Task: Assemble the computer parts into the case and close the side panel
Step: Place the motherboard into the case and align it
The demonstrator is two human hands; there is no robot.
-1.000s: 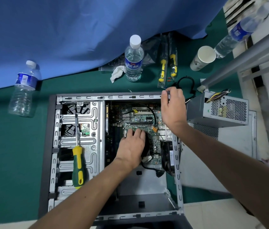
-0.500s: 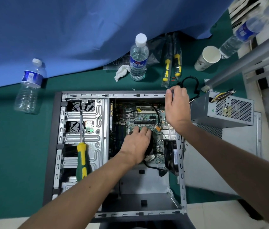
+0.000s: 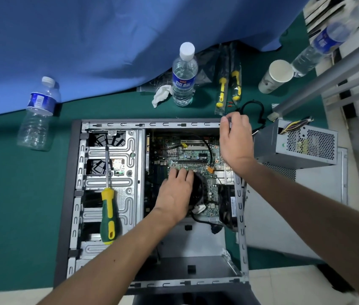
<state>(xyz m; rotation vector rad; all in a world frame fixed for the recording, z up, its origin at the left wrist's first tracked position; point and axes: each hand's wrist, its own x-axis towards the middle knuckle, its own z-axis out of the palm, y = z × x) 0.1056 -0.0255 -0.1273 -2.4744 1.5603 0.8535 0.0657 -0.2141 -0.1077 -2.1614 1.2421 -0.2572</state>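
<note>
Case (image 3: 79, 164) flat on its side near the front edge of the green bench (image 3: 8, 194), side panel off, guts facing up. Motherboard (image 3: 187, 155) already sitting in the far right part of the case. Left hand (image 3: 175, 190) lying on the black cooler fan (image 3: 198, 190), fingers fairly straight and resting on the board just past it, more pressing than gripping. Right hand (image 3: 235, 137) up at the far right corner of the case, thumb and fingers curled around the frame edge, maybe pinching something small there too, can't tell. Power supply (image 3: 301, 146) still outside, touching the right wall of the case, wires sticking out the top. Screwdriver (image 3: 108, 208) parked on the drive cage to the left.

Looks like seating or steadying the cooler. Best bet: press straight down and evenly, keep fingertips off the little parts, keep bracing the frame so nothing slides, and watch that black cable (image 3: 207, 146) looping across the board so it doesn't get trapped.
</note>
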